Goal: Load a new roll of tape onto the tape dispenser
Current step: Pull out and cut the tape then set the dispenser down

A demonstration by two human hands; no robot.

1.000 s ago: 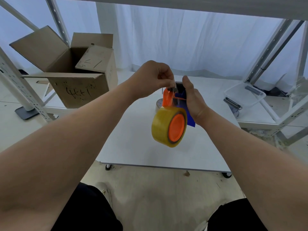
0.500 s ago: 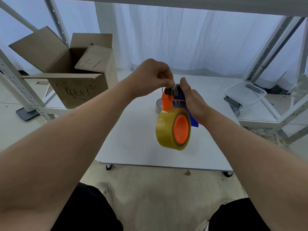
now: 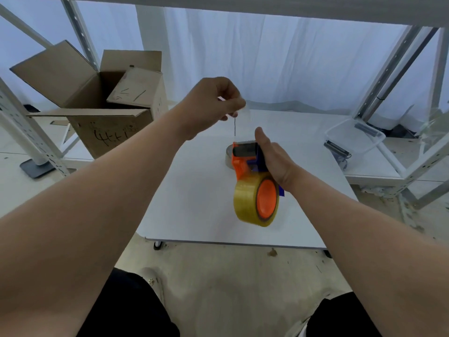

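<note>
Head view. At frame centre the right hand point(image 3: 274, 159) is clenched around the handle of an orange and blue tape dispenser point(image 3: 245, 156), held in the air above the white table point(image 3: 194, 190). The roll of yellowish tape point(image 3: 255, 200) sits on the dispenser's orange hub, hanging just below the hand. Above and left of it, the left hand point(image 3: 211, 105) pinches the free end of a clear tape strip point(image 3: 239, 120) between thumb and fingertips, the strip running down to the serrated cutter. Behind the dispenser a second roll point(image 3: 228, 154) lies flat on the table. An open cardboard box point(image 3: 97, 100) stands at upper left; a clear plastic tray point(image 3: 354, 137) lies at right.
</note>
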